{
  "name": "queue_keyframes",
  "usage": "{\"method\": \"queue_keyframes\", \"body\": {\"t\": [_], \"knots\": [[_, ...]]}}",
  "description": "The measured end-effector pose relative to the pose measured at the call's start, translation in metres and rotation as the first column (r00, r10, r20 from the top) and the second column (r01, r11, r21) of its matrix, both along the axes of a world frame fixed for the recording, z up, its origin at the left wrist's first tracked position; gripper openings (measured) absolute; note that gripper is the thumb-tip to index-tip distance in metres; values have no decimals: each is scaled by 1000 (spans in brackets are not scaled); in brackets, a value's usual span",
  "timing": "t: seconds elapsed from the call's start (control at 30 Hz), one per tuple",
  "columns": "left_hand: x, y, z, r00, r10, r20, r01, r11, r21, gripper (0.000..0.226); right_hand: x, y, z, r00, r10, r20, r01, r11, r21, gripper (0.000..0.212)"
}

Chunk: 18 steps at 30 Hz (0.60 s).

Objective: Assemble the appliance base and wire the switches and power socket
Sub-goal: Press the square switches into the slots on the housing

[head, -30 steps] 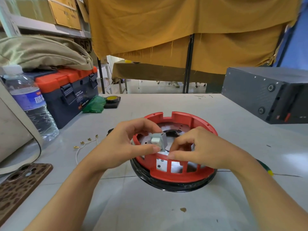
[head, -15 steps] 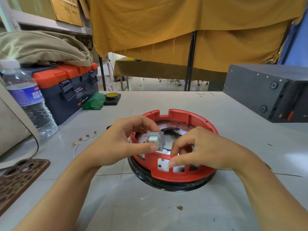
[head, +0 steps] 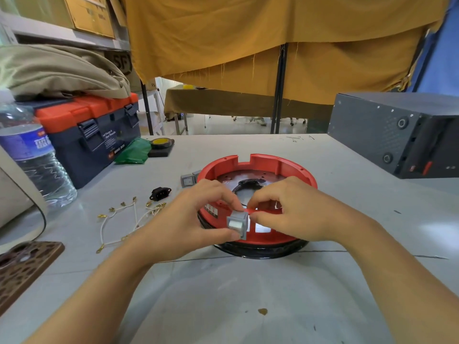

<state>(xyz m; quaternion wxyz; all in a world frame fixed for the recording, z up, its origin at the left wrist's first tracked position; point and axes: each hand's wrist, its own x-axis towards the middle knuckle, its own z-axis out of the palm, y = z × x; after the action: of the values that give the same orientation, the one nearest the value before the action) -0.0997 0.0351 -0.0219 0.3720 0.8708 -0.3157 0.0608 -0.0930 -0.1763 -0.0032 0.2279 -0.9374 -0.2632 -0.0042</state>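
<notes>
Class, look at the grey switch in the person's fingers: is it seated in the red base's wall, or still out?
Out. The left hand pinches the switch outside the red base, before its cutouts.

red base (head: pixel 280 167), grey switch (head: pixel 237 223), orange/navy toolbox (head: pixel 94 130), mustard curtain (head: pixel 248 40)

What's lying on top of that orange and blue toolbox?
A bundled beige cloth or jacket lies on the toolbox, draped over the back of its orange lid. Whatever sits under the cloth, and inside the closed box, cannot be seen.
</notes>
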Motion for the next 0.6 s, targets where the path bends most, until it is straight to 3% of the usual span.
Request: {"method": "queue_keyframes", "body": {"t": [0.17,0.6], "knots": [[2,-1,-6,998,1,66,-4,999,43,32,-4,-5,-8,1000,19,-8,-19,997,69,24],[4,3,-6,999,-34,38,31,997,66,27,-5,-7,-22,995,34,98,-46,991,125,20]]}}
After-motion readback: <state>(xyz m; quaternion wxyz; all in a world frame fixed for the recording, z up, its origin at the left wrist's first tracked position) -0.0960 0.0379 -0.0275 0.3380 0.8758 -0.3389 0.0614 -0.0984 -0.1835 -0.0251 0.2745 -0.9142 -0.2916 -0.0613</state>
